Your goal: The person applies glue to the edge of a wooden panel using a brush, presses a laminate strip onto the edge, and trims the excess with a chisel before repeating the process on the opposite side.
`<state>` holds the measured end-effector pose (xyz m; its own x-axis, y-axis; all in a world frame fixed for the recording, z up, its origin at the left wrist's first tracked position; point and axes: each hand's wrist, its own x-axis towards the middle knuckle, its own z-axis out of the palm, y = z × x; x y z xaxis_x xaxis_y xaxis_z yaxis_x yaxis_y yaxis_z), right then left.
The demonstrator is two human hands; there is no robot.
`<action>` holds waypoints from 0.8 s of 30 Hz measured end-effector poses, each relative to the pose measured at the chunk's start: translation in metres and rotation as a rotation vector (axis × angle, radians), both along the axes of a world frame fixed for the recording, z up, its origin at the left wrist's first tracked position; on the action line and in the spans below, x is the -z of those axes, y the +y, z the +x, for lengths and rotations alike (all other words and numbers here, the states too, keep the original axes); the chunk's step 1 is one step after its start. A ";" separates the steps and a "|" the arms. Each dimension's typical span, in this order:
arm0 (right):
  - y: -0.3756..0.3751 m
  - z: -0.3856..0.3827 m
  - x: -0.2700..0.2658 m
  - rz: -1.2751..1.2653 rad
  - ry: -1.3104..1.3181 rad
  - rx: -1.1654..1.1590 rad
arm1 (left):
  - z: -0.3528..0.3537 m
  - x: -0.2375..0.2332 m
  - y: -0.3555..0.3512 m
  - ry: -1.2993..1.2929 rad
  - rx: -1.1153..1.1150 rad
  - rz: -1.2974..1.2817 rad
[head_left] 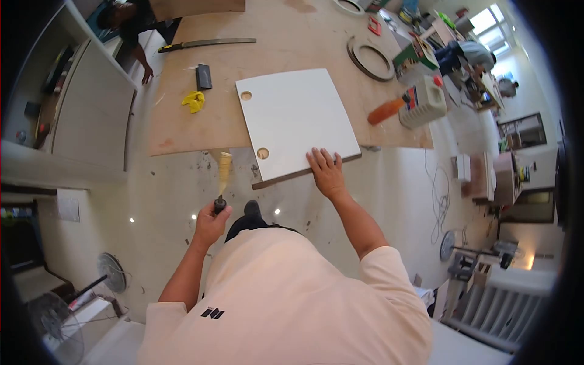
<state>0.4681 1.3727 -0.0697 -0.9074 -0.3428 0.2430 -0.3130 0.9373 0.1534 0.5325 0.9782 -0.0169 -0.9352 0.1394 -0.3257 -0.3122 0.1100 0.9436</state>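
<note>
My left hand (211, 224) is wrapped round the black handle of a tool (223, 173) with a long pale yellow, streaked end pointing away from me. What kind of tool it is I cannot tell. A white cabinet door panel (298, 115) lies on the wooden worktable (201, 131), its near edge jutting over the front. Two round hinge holes run along its left side. On the panel's near right edge rests my right hand (326, 173), palm down with fingers spread. The edge facing me is brown.
Left of the panel are a dark block (204, 77), a yellow crumpled cloth (193, 101) and a long file (207, 44). To the right stand an orange bottle (386, 111), a white jug (424, 103) and a coil of edge banding (371, 61). A person (131, 30) is at the far left.
</note>
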 end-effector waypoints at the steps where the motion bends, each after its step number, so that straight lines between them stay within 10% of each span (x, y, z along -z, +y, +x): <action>1: 0.002 -0.009 0.003 -0.029 0.010 -0.027 | -0.005 0.001 0.000 0.001 -0.031 0.007; 8: 0.005 -0.033 -0.034 -0.173 0.084 -0.195 | -0.023 -0.021 -0.010 0.008 -0.182 0.053; 15: 0.009 -0.124 -0.225 -0.403 0.002 -0.254 | -0.100 -0.116 0.008 0.449 -0.441 0.444; 18: 0.010 -0.194 -0.285 -0.395 -0.076 -0.335 | -0.141 -0.179 0.018 0.742 -0.356 0.329; 24: 0.001 -0.292 -0.344 -0.285 -0.242 -0.297 | -0.156 -0.205 0.075 0.366 -0.374 -0.107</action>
<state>0.1761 1.3736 0.2740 -0.8226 -0.5462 0.1582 -0.5685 0.7962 -0.2069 0.3763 1.0529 0.1877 -0.9698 -0.2410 0.0375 -0.0006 0.1560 0.9878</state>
